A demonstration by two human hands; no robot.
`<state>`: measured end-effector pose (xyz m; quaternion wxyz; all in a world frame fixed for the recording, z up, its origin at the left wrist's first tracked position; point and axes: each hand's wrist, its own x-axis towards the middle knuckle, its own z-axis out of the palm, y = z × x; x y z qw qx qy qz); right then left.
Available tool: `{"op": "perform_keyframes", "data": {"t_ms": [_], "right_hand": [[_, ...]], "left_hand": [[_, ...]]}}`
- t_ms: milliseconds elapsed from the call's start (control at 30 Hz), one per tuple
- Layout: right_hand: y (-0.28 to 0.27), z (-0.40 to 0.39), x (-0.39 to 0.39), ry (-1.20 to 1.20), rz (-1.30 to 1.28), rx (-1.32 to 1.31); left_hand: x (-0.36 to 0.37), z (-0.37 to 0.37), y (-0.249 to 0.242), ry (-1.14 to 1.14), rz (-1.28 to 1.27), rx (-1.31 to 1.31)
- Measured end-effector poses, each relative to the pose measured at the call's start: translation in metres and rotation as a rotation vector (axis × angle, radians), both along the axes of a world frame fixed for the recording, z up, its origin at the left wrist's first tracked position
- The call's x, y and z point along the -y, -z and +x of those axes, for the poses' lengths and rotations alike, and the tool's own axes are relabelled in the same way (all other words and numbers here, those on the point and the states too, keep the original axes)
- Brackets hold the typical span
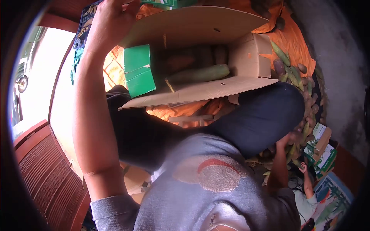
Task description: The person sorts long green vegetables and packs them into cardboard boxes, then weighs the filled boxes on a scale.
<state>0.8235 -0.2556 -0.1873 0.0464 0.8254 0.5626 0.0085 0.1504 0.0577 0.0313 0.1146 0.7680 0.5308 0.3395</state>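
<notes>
A cardboard box (252,57) stands open between my legs, with its flaps spread and a green panel on its left. Inside lies a long green cucumber-like vegetable (208,73), with darker shapes in shadow behind it. My left hand (117,19) is raised beyond the box's far left corner, its fingertips partly cut off by the upper edge. Down at the right, past my knee, my right hand (283,141) reaches into a pile of vegetables (308,100) beside a round reddish-brown one (295,137). Its fingers are mostly hidden.
Orange sheeting (295,42) lies under the pile. Another person's hand (303,167) shows at the lower right near green-and-white cartons (320,144). A dark blue patterned crate-like object (83,27) stands at upper left. A reddish-brown carved panel (48,181) borders the left.
</notes>
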Motion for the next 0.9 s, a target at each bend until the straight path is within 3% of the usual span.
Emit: {"op": "perform_keyframes", "data": {"t_ms": [133, 200, 267, 333, 433, 467, 567, 667, 900], "right_hand": [[-0.11, 0.014, -0.047, -0.001, 0.415, -0.249], [-0.179, -0.014, -0.09, -0.063, 0.425, -0.097], [-0.236, -0.069, -0.137, -0.196, 0.453, -0.165], [-0.271, -0.112, -0.179, -0.497, 0.439, -0.126], [-0.304, -0.207, -0.225, -0.727, 0.239, -0.114], [-0.306, -0.235, -0.237, -0.816, 0.184, -0.128], [-0.288, -0.301, -0.269, -0.979, -0.031, -0.202], [-0.241, -0.353, -0.299, -1.15, -0.219, -0.307], [-0.138, -0.425, -0.323, -1.04, -0.568, -0.429]], "left_hand": [[0.024, 0.038, -0.032, -0.121, -0.124, -0.059], [0.022, 0.037, -0.034, -0.085, -0.256, -0.036], [0.016, 0.028, -0.019, -0.022, -0.255, -0.087], [0.028, 0.037, -0.03, -0.058, -0.278, -0.169], [0.03, 0.037, -0.032, -0.079, -0.36, -0.227], [0.025, 0.033, -0.026, -0.074, -0.405, -0.209], [0.02, 0.018, 0.003, 0.035, -0.192, -0.247], [0.021, 0.022, -0.005, 0.0, -0.3, -0.272], [0.021, 0.011, 0.017, 0.042, -0.113, -0.287]]}}
